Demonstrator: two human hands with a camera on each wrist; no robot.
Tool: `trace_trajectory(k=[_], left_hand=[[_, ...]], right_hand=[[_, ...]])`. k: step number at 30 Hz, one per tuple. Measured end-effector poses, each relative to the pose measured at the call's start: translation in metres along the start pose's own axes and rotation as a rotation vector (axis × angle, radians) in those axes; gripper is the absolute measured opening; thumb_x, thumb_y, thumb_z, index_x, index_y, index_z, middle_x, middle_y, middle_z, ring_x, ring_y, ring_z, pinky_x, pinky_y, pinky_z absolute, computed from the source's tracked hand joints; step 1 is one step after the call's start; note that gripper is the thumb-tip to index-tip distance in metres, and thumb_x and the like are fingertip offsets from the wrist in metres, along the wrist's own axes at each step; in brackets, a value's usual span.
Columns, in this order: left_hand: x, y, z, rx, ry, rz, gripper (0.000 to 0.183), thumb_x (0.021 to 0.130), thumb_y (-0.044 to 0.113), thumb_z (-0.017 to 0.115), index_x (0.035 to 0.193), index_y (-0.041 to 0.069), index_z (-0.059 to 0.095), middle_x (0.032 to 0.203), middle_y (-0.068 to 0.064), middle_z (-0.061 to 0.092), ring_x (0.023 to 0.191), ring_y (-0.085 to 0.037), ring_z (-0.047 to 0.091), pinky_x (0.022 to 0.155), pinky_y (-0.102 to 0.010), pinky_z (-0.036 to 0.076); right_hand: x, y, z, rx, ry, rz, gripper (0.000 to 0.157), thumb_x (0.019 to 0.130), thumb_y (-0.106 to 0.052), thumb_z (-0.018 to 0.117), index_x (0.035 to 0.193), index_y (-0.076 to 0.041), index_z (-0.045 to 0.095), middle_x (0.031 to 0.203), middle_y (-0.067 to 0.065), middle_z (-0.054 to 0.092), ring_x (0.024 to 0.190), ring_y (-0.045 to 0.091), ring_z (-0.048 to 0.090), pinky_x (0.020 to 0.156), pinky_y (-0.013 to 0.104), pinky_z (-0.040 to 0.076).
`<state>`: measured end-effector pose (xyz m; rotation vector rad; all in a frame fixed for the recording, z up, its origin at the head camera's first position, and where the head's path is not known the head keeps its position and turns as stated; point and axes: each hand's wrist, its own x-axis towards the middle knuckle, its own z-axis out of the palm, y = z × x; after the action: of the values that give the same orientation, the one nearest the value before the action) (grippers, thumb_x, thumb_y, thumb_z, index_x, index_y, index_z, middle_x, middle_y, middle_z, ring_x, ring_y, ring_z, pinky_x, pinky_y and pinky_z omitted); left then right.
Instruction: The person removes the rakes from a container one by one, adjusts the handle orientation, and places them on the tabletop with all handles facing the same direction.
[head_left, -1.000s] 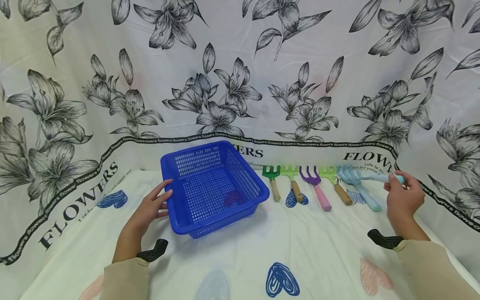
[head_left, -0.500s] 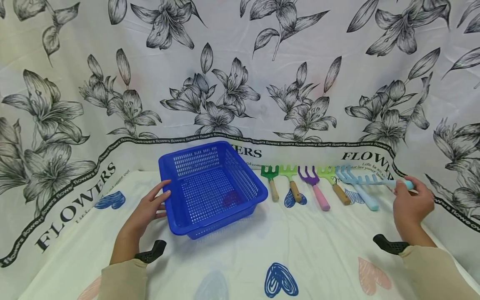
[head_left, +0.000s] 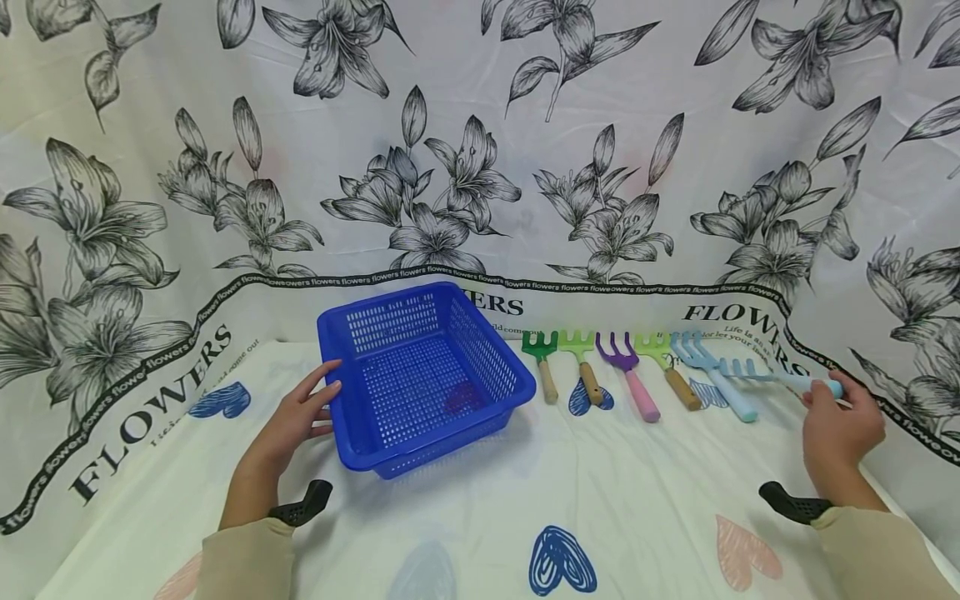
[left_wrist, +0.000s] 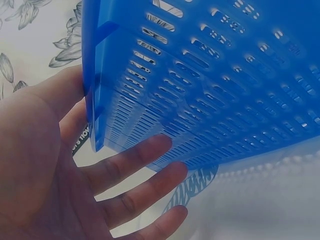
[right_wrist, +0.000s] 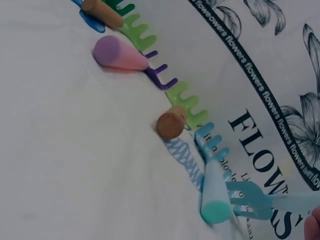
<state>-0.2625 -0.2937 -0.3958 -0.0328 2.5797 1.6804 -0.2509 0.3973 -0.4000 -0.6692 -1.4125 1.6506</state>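
Note:
My left hand (head_left: 288, 417) holds the left rim of a blue perforated plastic basket (head_left: 420, 446). In the left wrist view, some digits pass behind the basket's rim (left_wrist: 92, 100) while other fingers (left_wrist: 145, 187) spread along its outer side. My right hand (head_left: 843, 425) pinches the handle end of a light-blue hand fork (head_left: 806, 382), its tines pointing left. Those tines lie close to a similar light-blue fork (head_left: 723, 383) at the row's right end; the right wrist view shows them overlapping its handle (right_wrist: 215, 192). Only a fingertip of that hand shows there.
Left of the blue forks lie a green fork (head_left: 542, 344), a light-green fork (head_left: 579, 344), a purple fork with a pink handle (head_left: 641, 396) and another light-green fork (head_left: 678, 383). White cloth with hearts (head_left: 562, 560) covers the table; a flowered curtain (head_left: 480, 250) hangs behind.
My right hand has moved right and slightly nearer, drawing the light-blue hand fork away from the other blue one. The left hand and the basket stay in place.

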Motion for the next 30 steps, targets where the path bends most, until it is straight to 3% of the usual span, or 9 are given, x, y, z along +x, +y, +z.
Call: trace_trajectory(k=[2, 8, 12, 17, 19, 21, 24, 26, 30], left_hand=[[0.0, 0.0, 0.0, 0.001, -0.001, 0.0, 0.071, 0.097, 0.06, 0.041, 0.157, 0.032, 0.015, 0.153, -0.025, 0.027, 0.124, -0.048, 0.047, 0.097, -0.057, 0.044], [0.0, 0.001, 0.001, 0.0, -0.004, -0.006, 0.07, 0.097, 0.06, 0.041, 0.156, 0.032, 0.015, 0.153, -0.025, 0.027, 0.124, -0.048, 0.047, 0.097, -0.057, 0.044], [0.0, 0.001, 0.001, -0.001, -0.004, -0.006, 0.07, 0.097, 0.06, 0.041, 0.156, 0.033, 0.016, 0.153, -0.025, 0.028, 0.124, -0.048, 0.047, 0.097, -0.057, 0.043], [0.0, 0.0, 0.0, 0.001, -0.004, -0.01, 0.071, 0.096, 0.061, 0.041, 0.156, 0.033, 0.015, 0.153, -0.025, 0.028, 0.124, -0.048, 0.047, 0.097, -0.058, 0.043], [-0.001, 0.0, 0.0, 0.001, -0.005, -0.012, 0.071, 0.096, 0.061, 0.041, 0.156, 0.034, 0.015, 0.153, -0.025, 0.028, 0.124, -0.048, 0.047, 0.097, -0.058, 0.043], [-0.001, -0.001, 0.0, 0.002, -0.003, -0.015, 0.071, 0.097, 0.061, 0.041, 0.156, 0.034, 0.014, 0.153, -0.025, 0.027, 0.125, -0.048, 0.046, 0.098, -0.058, 0.043], [-0.001, -0.001, 0.001, -0.001, -0.002, -0.018, 0.071, 0.096, 0.061, 0.041, 0.156, 0.034, 0.014, 0.154, -0.025, 0.026, 0.125, -0.048, 0.046, 0.098, -0.057, 0.043], [-0.001, -0.001, 0.001, -0.002, -0.002, -0.018, 0.071, 0.096, 0.061, 0.041, 0.156, 0.034, 0.014, 0.154, -0.025, 0.026, 0.125, -0.048, 0.046, 0.098, -0.057, 0.043], [-0.001, 0.0, 0.001, -0.002, -0.002, -0.016, 0.071, 0.096, 0.061, 0.041, 0.156, 0.034, 0.014, 0.153, -0.025, 0.027, 0.125, -0.048, 0.046, 0.098, -0.057, 0.043]], right_hand=[[0.0, 0.002, -0.005, -0.022, -0.003, 0.014, 0.038, 0.091, -0.006, 0.063, 0.129, -0.008, 0.063, 0.094, -0.008, 0.051, 0.059, -0.006, 0.058, 0.056, 0.005, 0.047], [-0.003, 0.011, -0.026, -0.459, -0.022, -0.067, 0.042, 0.091, -0.018, 0.06, 0.132, -0.012, 0.062, 0.09, -0.019, 0.042, 0.069, -0.013, 0.043, 0.057, 0.004, 0.036], [-0.003, 0.015, -0.038, -0.61, -0.066, -0.077, 0.044, 0.092, -0.019, 0.06, 0.135, -0.01, 0.059, 0.086, -0.021, 0.045, 0.07, -0.011, 0.04, 0.059, 0.008, 0.034], [-0.001, 0.016, -0.048, -0.732, -0.129, -0.094, 0.045, 0.091, -0.015, 0.061, 0.134, -0.001, 0.056, 0.083, -0.008, 0.054, 0.066, -0.01, 0.037, 0.055, 0.012, 0.035], [0.0, 0.017, -0.052, -0.776, -0.158, -0.113, 0.045, 0.09, -0.014, 0.062, 0.132, 0.002, 0.055, 0.087, 0.006, 0.061, 0.064, -0.01, 0.036, 0.055, 0.016, 0.036], [0.002, 0.019, -0.054, -0.819, -0.184, -0.133, 0.045, 0.088, -0.012, 0.062, 0.13, 0.004, 0.055, 0.093, 0.018, 0.064, 0.065, -0.003, 0.041, 0.056, 0.019, 0.036], [0.005, 0.023, -0.058, -0.87, -0.228, -0.152, 0.047, 0.087, -0.01, 0.06, 0.13, 0.007, 0.053, 0.112, 0.032, 0.059, 0.079, 0.019, 0.053, 0.059, 0.025, 0.035], [0.006, 0.025, -0.058, -0.886, -0.25, -0.139, 0.048, 0.087, -0.01, 0.058, 0.131, 0.008, 0.051, 0.118, 0.034, 0.056, 0.093, 0.036, 0.053, 0.061, 0.029, 0.034], [0.007, 0.026, -0.06, -0.899, -0.29, -0.089, 0.049, 0.089, -0.01, 0.058, 0.133, 0.009, 0.047, 0.123, 0.035, 0.052, 0.102, 0.044, 0.051, 0.058, 0.029, 0.037]])
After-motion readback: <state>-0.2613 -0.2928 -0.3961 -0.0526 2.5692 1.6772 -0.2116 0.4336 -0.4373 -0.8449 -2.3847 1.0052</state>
